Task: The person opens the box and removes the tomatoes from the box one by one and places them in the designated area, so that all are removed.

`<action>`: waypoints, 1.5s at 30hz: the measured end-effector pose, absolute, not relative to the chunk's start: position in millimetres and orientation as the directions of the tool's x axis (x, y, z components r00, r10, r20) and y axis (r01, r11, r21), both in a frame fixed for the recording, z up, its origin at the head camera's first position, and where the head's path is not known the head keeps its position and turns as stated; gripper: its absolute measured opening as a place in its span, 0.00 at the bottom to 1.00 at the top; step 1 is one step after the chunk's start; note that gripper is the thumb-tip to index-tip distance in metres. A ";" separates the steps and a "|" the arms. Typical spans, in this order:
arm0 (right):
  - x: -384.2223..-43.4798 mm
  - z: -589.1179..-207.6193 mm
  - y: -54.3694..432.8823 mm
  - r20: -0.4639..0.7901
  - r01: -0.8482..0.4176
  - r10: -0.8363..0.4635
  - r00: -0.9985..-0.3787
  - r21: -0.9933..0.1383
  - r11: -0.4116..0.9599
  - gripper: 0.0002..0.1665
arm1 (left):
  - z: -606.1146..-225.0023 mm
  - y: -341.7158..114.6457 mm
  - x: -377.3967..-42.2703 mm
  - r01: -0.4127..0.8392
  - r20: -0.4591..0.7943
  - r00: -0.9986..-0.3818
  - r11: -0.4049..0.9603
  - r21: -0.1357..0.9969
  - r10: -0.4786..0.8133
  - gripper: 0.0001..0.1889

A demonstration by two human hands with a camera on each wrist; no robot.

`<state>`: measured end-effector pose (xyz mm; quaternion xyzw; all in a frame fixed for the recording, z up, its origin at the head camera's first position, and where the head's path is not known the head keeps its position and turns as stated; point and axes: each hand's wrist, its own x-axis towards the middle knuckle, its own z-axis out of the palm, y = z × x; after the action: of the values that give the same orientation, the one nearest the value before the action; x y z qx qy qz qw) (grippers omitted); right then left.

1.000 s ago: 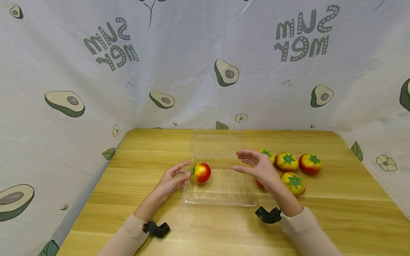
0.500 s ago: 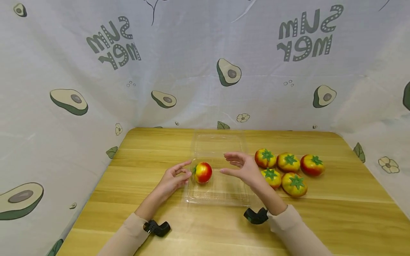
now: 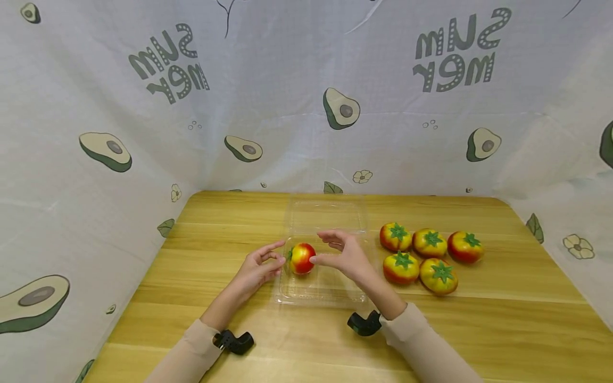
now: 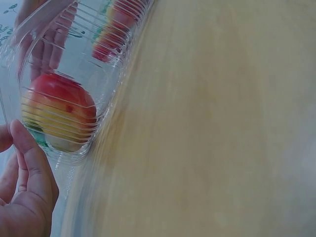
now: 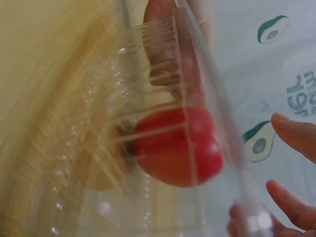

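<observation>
A clear plastic clamshell box [image 3: 335, 290] lies on the table with its lid [image 3: 328, 214] folded back. Inside, at the left end, sits one red-and-yellow tomato [image 3: 300, 259] with a green leafy top facing left. My left hand [image 3: 256, 272] pinches the box's left rim between thumb and finger, close beside that tomato [image 4: 61, 106]. Over the box is my right hand [image 3: 348, 259], thumb and fingers spread apart with nothing between them. Its thumb tip overlaps the tomato's right side in the head view. In the right wrist view its fingers [image 5: 291, 202] are apart from the tomato [image 5: 180, 148].
Right of the box, several similar tomatoes [image 3: 401, 267] with green star-shaped tops stand close together on the wooden table [image 3: 517, 324]. A pale cloth [image 3: 287, 69] printed with avocados hangs behind and beside the table.
My right hand has moved left from beside the tomato group, across the box, to the tomato inside. The left hand stays at the rim.
</observation>
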<state>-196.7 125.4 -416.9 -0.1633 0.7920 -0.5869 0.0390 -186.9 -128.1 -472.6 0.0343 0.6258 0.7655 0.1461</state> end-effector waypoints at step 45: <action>-193.6 -429.0 84.6 0.057 -0.143 -0.237 -0.970 -0.921 0.362 0.38 | -473.4 -130.2 -186.6 -0.187 -0.132 -0.951 -0.178 0.966 0.281 0.30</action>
<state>-193.6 84.6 -429.0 -0.1152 0.8241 -0.5530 0.0428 -186.6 -130.2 -473.4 0.0379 0.6226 0.7666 0.1525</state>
